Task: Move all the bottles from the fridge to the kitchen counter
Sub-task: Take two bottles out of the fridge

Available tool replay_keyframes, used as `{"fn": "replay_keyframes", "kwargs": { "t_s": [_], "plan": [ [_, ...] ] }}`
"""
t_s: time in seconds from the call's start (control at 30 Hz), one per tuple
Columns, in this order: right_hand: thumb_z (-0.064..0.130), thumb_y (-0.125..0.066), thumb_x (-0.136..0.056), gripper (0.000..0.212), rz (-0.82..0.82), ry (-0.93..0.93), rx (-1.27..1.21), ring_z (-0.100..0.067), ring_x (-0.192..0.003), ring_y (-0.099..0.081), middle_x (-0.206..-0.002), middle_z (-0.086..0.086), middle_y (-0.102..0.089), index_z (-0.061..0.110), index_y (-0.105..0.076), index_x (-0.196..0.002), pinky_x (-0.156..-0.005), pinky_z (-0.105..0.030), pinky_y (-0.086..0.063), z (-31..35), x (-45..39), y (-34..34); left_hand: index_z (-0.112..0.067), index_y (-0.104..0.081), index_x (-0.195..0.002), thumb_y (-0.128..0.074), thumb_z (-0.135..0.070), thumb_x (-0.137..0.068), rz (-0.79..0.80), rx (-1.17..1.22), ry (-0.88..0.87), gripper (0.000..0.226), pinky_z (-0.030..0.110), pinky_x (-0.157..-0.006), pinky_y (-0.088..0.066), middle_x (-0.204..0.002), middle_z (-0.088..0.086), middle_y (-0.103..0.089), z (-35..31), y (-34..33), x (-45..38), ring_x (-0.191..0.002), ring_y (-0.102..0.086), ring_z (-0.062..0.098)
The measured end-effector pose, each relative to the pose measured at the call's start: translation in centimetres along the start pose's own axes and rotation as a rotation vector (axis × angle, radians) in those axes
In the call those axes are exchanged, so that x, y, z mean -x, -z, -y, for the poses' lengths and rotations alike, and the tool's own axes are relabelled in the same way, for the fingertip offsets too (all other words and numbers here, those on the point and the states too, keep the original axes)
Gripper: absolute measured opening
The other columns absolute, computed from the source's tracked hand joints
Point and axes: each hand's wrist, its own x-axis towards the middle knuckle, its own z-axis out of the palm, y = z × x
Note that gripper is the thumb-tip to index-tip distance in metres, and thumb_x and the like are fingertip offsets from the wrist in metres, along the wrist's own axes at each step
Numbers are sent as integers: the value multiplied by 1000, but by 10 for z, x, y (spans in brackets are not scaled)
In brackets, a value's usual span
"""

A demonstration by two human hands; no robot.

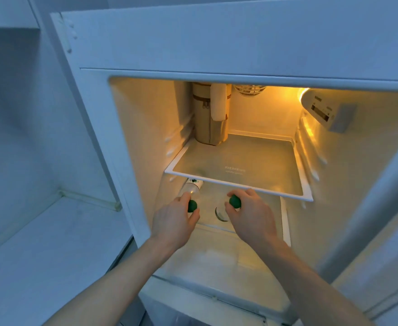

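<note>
Two clear bottles with green caps are on the fridge's lower shelf (217, 234), below the glass shelf (240, 182). My left hand (173, 223) grips the neck of the left bottle (192, 188), whose white label shows under the glass shelf's edge and whose green cap (192, 205) sticks out between my fingers. My right hand (252, 214) grips the top of the right bottle (221, 214); its green cap (235, 201) peeks out by my thumb. Most of that bottle's body is hidden by the hand.
A tan zippered bag (208, 118) with a white roll stands at the back left of the glass shelf. The fridge's control panel (322, 109) is on the upper right wall. The kitchen counter (40, 250) lies to the left of the fridge. The open fridge door (381, 208) stands on the right.
</note>
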Motion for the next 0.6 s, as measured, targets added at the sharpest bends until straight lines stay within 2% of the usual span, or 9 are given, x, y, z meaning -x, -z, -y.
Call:
{"fn": "replay_keyframes", "kwargs": {
  "t_s": [0.1, 0.2, 0.37, 0.6],
  "plan": [
    [43, -59, -98, 13, -22, 94, -24, -18, -81, -57, -101, 10, -56, 33, -62, -106, -67, -31, -48, 11, 7, 9, -34, -35, -95, -47, -52, -101, -65, 17, -24, 22, 34, -55, -43, -90, -10, -58, -5, 18, 16, -69, -55, 20],
    [45, -58, -98, 15, 8, 170, -33, -16, -86, -58, -100, 12, -57, 34, -59, -108, -68, -31, -47, 21, 12, 15, -35, -42, -97, -45, -55, -100, -111, 28, -17, 20, 32, -53, -40, -91, -13, -58, -3, 35, 30, -68, -54, 18],
    [53, -53, -98, 17, 165, 301, -61, -14, -86, -56, -99, 13, -57, 38, -57, -107, -74, -32, -50, 43, 30, 7, -38, -47, -98, -45, -58, -99, -83, 47, 35, 19, 34, -61, -50, -89, -15, -57, 16, 58, 68, -72, -57, 13],
    [55, -55, -96, 18, 391, 497, -93, -14, -83, -54, -93, 12, -53, 38, -48, -94, -69, -31, -43, 88, 72, -34, -37, -48, -98, -46, -58, -98, -11, -17, 235, 21, 31, -65, -46, -88, -16, -57, 77, 82, 146, -80, -57, 9]
  ]
}}
